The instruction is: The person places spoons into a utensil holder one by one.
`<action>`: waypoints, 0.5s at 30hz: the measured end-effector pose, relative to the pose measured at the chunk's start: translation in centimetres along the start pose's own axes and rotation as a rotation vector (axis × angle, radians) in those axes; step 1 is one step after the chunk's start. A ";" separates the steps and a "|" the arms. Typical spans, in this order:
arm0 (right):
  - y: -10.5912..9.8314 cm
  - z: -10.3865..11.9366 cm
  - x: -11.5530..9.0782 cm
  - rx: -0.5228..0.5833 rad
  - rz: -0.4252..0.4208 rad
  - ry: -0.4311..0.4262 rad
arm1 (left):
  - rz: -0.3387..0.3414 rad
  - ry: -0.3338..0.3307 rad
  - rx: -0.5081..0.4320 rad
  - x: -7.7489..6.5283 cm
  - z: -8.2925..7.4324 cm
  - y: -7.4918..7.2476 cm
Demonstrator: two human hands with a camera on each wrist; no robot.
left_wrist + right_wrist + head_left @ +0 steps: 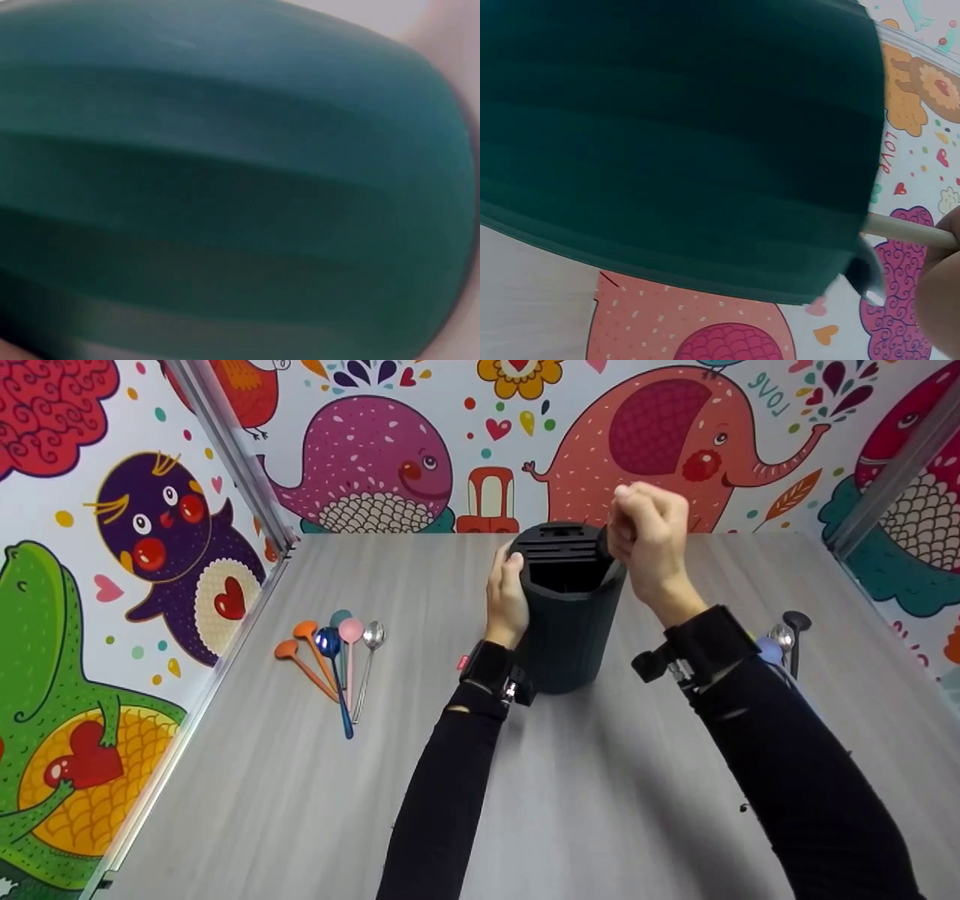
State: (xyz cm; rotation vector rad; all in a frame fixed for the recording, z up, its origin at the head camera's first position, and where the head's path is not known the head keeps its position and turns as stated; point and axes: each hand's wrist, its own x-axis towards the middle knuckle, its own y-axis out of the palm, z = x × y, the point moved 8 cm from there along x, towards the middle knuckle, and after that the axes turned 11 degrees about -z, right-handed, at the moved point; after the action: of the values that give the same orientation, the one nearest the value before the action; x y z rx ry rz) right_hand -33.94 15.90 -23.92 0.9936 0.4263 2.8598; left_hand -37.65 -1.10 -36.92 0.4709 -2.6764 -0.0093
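A dark green ribbed utensil holder (pixel 564 641) with a black slotted insert stands upright on the table, its side filling most of both wrist views. My left hand (pixel 508 596) grips its left side near the rim, thumb at the top edge. At the right rim, my right hand (pixel 651 536) has curled fingers and holds a thin pale handle (pixel 911 229), which runs behind the holder's edge. Close to that handle shows a dark, shiny spoon bowl (pixel 866 274); whether the two are one piece I cannot tell. The holder's inside is mostly in shadow.
Left on the table (pixel 247 795) lie several spoons: orange (pixel 306 630), dark blue (pixel 328 641), teal (pixel 340 619), pink (pixel 351 630) and silver (pixel 374 635). Past my right forearm lie a black spoon (pixel 796 621), a silver one (pixel 782 636) and a lavender one (pixel 769 649), partly hidden. Printed panels border the table.
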 end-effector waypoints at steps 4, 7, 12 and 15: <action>0.1 -0.6 -0.6 -0.036 -0.002 -0.022 | -0.007 0.009 0.000 0.0 -0.1 0.0; 0.1 -1.0 -0.9 -0.083 0.002 -0.039 | -0.009 0.012 -0.005 0.0 -0.2 -0.1; -0.3 -2.0 -1.2 -0.155 0.000 -0.036 | -0.005 0.003 -0.002 -0.1 -0.2 -0.1; -0.6 -2.5 -1.3 -0.173 -0.007 -0.017 | -0.003 -0.008 0.008 -0.1 -0.1 0.0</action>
State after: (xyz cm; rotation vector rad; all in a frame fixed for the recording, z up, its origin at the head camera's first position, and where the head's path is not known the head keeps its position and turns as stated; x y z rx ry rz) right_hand -34.44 15.71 -26.76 0.9816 0.1760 2.8209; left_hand -37.50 -1.08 -36.87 0.4784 -2.6847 -0.0020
